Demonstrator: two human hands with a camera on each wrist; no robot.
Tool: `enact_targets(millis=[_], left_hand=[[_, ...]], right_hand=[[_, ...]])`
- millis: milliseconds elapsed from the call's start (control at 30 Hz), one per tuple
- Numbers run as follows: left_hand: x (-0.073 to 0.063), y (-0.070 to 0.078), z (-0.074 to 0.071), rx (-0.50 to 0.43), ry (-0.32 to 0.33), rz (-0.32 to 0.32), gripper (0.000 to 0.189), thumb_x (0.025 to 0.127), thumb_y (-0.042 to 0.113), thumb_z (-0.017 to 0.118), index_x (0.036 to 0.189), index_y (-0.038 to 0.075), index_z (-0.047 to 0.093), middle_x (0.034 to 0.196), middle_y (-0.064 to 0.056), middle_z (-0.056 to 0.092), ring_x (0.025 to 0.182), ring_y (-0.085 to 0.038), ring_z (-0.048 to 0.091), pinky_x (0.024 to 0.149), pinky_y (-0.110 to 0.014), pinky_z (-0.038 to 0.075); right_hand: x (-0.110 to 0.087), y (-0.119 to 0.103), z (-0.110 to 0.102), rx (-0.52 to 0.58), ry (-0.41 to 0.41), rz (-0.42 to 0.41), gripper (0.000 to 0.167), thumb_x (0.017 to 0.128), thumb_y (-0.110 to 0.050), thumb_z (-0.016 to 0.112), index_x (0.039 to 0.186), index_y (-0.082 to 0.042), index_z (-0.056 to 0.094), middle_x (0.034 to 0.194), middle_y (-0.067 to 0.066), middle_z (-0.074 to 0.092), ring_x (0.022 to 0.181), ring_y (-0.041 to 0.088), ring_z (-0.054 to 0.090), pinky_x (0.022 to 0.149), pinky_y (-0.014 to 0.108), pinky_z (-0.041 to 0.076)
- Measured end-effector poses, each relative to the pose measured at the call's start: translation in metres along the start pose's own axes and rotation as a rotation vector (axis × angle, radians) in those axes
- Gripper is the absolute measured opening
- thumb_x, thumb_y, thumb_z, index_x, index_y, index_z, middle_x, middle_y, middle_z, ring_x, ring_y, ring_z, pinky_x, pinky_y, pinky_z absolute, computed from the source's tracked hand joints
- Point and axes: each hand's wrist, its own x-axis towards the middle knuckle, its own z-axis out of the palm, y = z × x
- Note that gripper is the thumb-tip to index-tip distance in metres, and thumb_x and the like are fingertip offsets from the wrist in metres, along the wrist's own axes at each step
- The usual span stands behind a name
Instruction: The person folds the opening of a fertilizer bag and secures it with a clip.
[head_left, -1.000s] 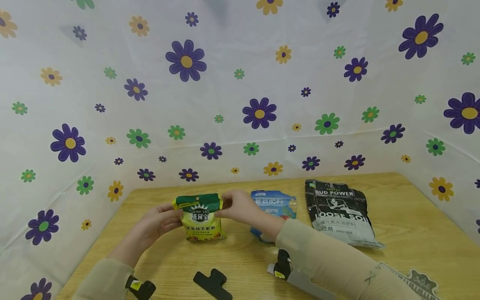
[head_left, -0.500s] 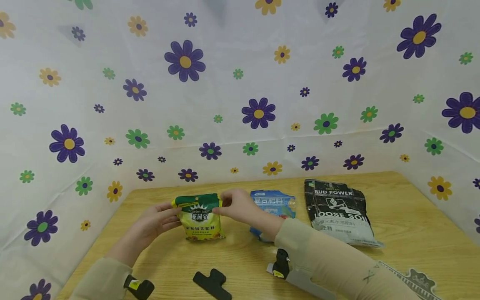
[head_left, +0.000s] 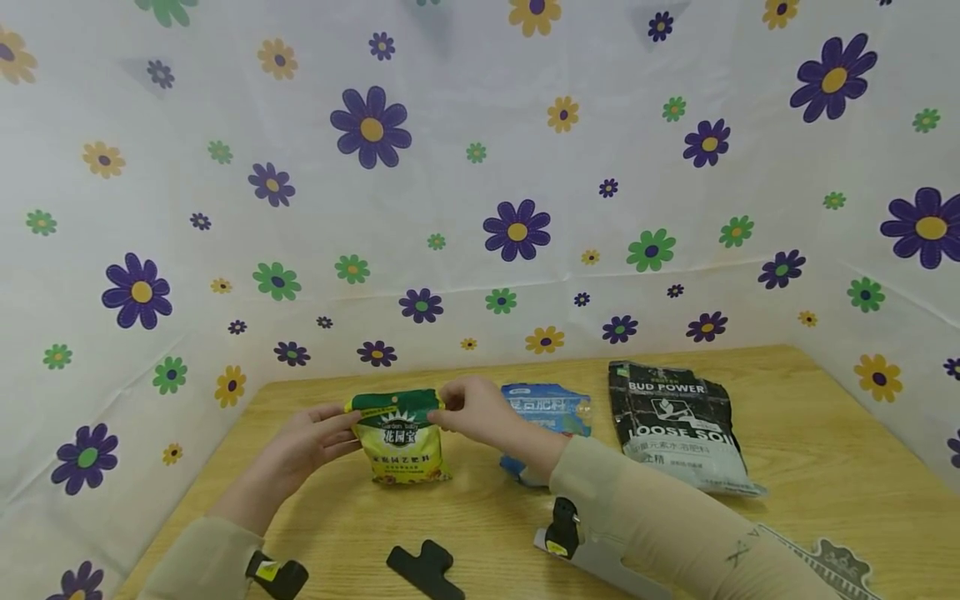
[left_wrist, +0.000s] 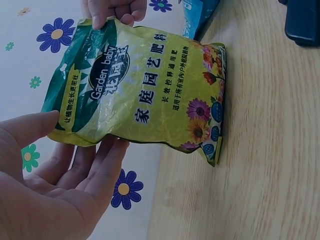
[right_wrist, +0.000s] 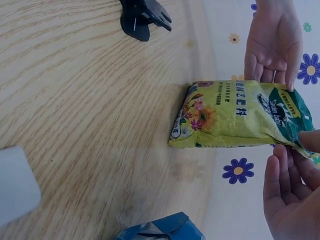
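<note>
A small yellow fertilizer bag (head_left: pixel 401 446) with a green top stands upright on the wooden table, its printed front toward me. My left hand (head_left: pixel 318 437) pinches its upper left edge, the thumb on the front and the other fingers behind, as the left wrist view shows. At the upper right corner, my right hand (head_left: pixel 480 412) pinches the green part between thumb and fingers. Flowers are printed along the bag's lower end (left_wrist: pixel 205 110), which rests on the wood. In the right wrist view both hands hold the bag (right_wrist: pixel 225 112) from opposite sides.
Behind my right forearm lies a blue bag (head_left: pixel 547 404), partly covered. A black and white soil bag (head_left: pixel 682 429) lies farther right. Near the front is a black clip (head_left: pixel 426 568). A grey-white flat object (head_left: pixel 600 571) and a scalloped ruler-like piece (head_left: pixel 832 562) lie under or beside the right sleeve.
Both hands keep their hold on the yellow bag, which stays in place. Its front creases a little differently, and the right thumb shifts slightly at the corner.
</note>
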Motion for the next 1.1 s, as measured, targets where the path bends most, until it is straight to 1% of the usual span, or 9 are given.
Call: enact_targets(millis=[167,233,333,400,600,800,933,1000,1100], left_hand=[[0.0006,-0.0009,0.0013,0.022,0.016,-0.004,0.06,0.11,0.023,0.062,0.152,-0.015,0.043,0.118,0.002,0.074,0.105,-0.006,0.072,0.101,-0.028,0.063],[0.0008,-0.001,0.0012,0.034,0.017,-0.003,0.06,0.11,0.025,0.062,0.151,-0.014,0.046,0.119,0.002,0.074,0.106,-0.006,0.072,0.101,-0.027,0.063],[0.0007,-0.0008,0.0013,0.04,0.023,-0.004,0.057,0.11,0.029,0.062,0.147,-0.013,0.052,0.118,0.003,0.075,0.105,-0.005,0.073,0.1,-0.024,0.062],[0.0006,-0.0005,0.0015,0.037,0.029,-0.007,0.055,0.109,0.03,0.063,0.145,-0.012,0.055,0.117,0.004,0.076,0.104,-0.004,0.073,0.099,-0.023,0.062],[0.0011,0.0016,0.0031,0.022,0.045,-0.004,0.051,0.109,0.031,0.064,0.139,-0.01,0.06,0.111,0.007,0.076,0.101,-0.003,0.073,0.097,-0.019,0.062],[0.0027,0.0031,0.004,-0.024,0.053,-0.003,0.03,0.109,0.028,0.064,0.118,0.001,0.074,0.104,0.01,0.076,0.097,-0.003,0.074,0.092,-0.017,0.062],[0.0033,0.0019,0.0047,-0.027,0.066,-0.001,0.03,0.108,0.028,0.065,0.117,0.002,0.076,0.104,0.01,0.076,0.097,-0.003,0.074,0.092,-0.017,0.063],[0.0035,0.0007,0.0048,-0.025,0.076,-0.001,0.031,0.108,0.029,0.065,0.117,0.001,0.076,0.106,0.009,0.076,0.097,-0.004,0.074,0.092,-0.018,0.063],[0.0039,-0.001,0.0046,-0.015,0.086,-0.001,0.033,0.108,0.03,0.066,0.118,0.0,0.076,0.109,0.009,0.076,0.097,-0.004,0.074,0.092,-0.018,0.063]], right_hand=[[-0.0006,0.0,0.0008,0.031,0.005,0.013,0.026,0.106,-0.019,0.068,0.085,-0.003,0.071,0.085,0.018,0.075,0.067,0.009,0.058,0.057,0.021,0.04],[-0.0007,-0.0002,0.0013,0.041,0.007,0.011,0.028,0.106,-0.019,0.067,0.083,-0.004,0.069,0.088,0.022,0.075,0.068,0.009,0.059,0.057,0.021,0.041],[-0.0007,-0.0007,0.002,0.048,0.01,0.003,0.031,0.106,-0.017,0.067,0.077,-0.005,0.064,0.088,0.023,0.075,0.068,0.009,0.061,0.057,0.021,0.042],[-0.0007,-0.0009,0.0022,0.051,0.01,-0.003,0.034,0.106,-0.015,0.067,0.074,-0.008,0.059,0.084,0.021,0.074,0.067,0.009,0.06,0.057,0.02,0.042],[0.0003,-0.0005,0.0027,0.065,0.016,-0.012,0.042,0.106,-0.013,0.067,0.068,-0.014,0.048,0.072,0.005,0.067,0.066,0.009,0.06,0.058,0.021,0.041],[0.0027,0.0022,0.0036,0.061,0.017,-0.008,0.045,0.105,-0.013,0.068,0.067,-0.015,0.044,0.07,0.004,0.065,0.065,0.01,0.06,0.057,0.021,0.04],[0.003,0.0027,0.0032,0.066,0.013,-0.005,0.046,0.106,-0.012,0.067,0.067,-0.015,0.043,0.072,0.008,0.068,0.066,0.009,0.061,0.057,0.02,0.042],[0.0027,0.0027,0.0029,0.075,0.009,-0.009,0.046,0.106,-0.011,0.067,0.067,-0.015,0.042,0.075,0.015,0.069,0.066,0.009,0.062,0.058,0.02,0.044],[0.0024,0.0031,0.0029,0.084,0.004,-0.014,0.047,0.106,-0.011,0.067,0.067,-0.015,0.041,0.078,0.021,0.07,0.067,0.009,0.063,0.059,0.02,0.047]])
